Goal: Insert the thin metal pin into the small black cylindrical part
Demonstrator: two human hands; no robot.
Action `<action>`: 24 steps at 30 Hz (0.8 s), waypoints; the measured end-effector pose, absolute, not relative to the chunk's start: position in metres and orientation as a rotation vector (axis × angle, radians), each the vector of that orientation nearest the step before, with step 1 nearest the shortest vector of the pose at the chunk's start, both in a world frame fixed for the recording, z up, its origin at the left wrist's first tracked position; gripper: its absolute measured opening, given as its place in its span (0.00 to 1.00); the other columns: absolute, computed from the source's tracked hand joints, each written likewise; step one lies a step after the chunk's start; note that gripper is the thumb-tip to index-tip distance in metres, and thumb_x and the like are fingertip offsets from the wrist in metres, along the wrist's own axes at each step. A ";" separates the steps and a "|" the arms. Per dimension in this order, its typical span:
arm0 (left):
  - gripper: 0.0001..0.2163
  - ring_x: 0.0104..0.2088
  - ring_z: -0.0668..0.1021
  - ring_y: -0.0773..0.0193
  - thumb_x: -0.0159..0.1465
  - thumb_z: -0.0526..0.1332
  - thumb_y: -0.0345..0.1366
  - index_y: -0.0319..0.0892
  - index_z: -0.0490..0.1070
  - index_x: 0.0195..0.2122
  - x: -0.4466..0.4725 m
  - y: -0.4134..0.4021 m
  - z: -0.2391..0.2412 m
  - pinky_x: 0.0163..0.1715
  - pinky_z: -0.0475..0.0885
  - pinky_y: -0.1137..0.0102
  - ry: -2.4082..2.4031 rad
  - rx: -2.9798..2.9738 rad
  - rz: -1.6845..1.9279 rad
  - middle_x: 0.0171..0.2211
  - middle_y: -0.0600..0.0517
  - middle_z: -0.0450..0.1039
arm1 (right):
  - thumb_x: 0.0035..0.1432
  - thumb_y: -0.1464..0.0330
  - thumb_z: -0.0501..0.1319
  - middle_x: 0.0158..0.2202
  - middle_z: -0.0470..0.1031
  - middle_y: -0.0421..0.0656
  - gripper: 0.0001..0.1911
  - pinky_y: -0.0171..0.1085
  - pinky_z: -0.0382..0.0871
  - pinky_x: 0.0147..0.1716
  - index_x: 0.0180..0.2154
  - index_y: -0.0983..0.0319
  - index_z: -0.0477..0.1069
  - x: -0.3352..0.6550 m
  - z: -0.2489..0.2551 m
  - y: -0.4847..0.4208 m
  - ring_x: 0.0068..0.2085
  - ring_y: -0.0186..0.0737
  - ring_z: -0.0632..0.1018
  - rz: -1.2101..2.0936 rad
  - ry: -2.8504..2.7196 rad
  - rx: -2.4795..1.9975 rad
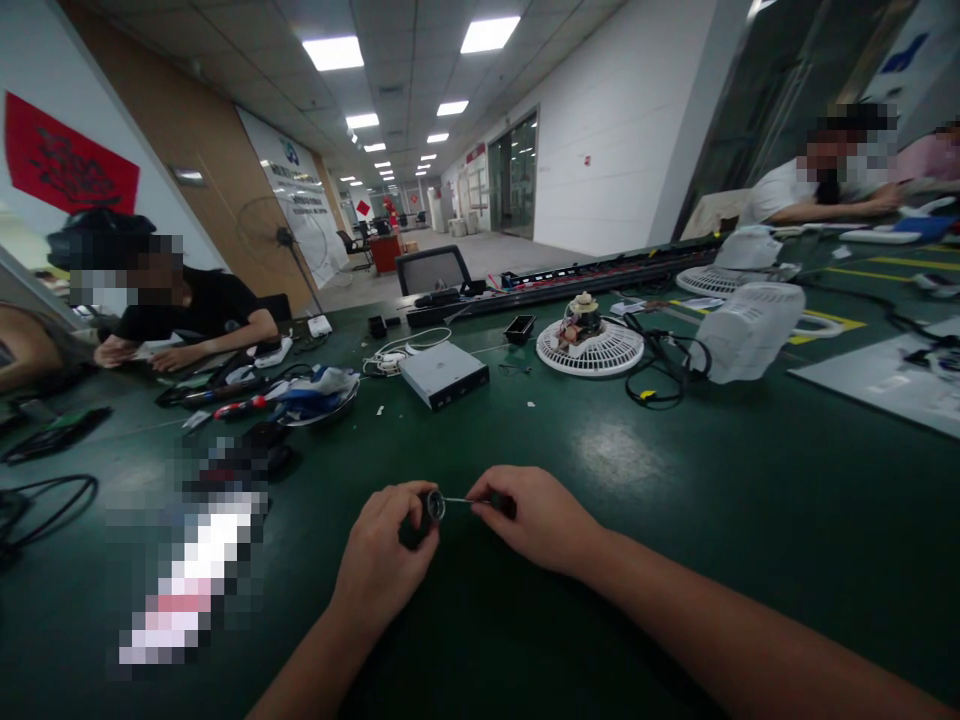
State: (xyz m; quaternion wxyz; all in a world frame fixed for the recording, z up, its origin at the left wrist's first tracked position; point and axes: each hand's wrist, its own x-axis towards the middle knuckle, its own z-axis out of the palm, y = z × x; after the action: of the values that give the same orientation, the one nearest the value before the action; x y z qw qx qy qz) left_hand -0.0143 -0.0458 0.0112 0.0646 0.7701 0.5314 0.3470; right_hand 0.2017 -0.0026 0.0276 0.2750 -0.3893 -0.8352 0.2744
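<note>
My left hand point(386, 540) pinches a small round dark part with a shiny metal rim point(435, 506) between thumb and fingers. Its open-looking face is turned to the right. In my right hand point(536, 520) is a thin metal rod point(457, 500), like a screwdriver shaft or a tweezer; its handle end is hidden by the fingers. The rod's tip meets or lies very close to the rim of the round part. Both hands are held low over the green table point(480, 640), close to me.
A silver optical disc drive point(442, 372) lies ahead, with a small black tray point(520, 328) behind it. Right of these sit a white fan grille with a motor point(589, 340), black cables point(664, 370) and a white housing point(754, 330). People work at both sides; tools and a blue bundle point(315, 392) lie left.
</note>
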 end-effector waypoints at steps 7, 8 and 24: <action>0.11 0.40 0.77 0.56 0.53 0.59 0.24 0.46 0.57 0.28 -0.009 -0.048 0.015 0.39 0.71 0.60 1.547 2.420 0.975 0.41 0.50 0.78 | 0.59 0.69 0.61 0.37 0.77 0.40 0.09 0.35 0.65 0.35 0.40 0.56 0.78 0.203 0.023 0.001 0.36 0.36 0.76 0.551 -2.404 -1.024; 0.11 0.39 0.77 0.57 0.54 0.59 0.24 0.46 0.57 0.28 -0.009 -0.048 0.015 0.39 0.71 0.60 1.546 2.427 0.961 0.41 0.50 0.78 | 0.59 0.69 0.61 0.36 0.77 0.40 0.09 0.35 0.65 0.34 0.40 0.56 0.78 0.203 0.023 0.001 0.36 0.36 0.76 0.527 -2.407 -1.051; 0.10 0.39 0.78 0.58 0.55 0.60 0.25 0.46 0.58 0.30 -0.008 -0.047 0.011 0.36 0.73 0.62 1.543 2.428 0.830 0.43 0.52 0.78 | 0.56 0.67 0.61 0.35 0.78 0.41 0.07 0.37 0.64 0.33 0.36 0.56 0.78 0.202 0.022 0.001 0.35 0.40 0.76 0.529 -2.445 -1.148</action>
State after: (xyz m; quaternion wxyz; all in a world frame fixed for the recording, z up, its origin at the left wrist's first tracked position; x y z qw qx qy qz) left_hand -0.0082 -0.0471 0.0112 0.0736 0.8087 0.5139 0.2765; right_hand 0.2016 0.0013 0.0219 0.1932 -0.4092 -0.8716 0.1885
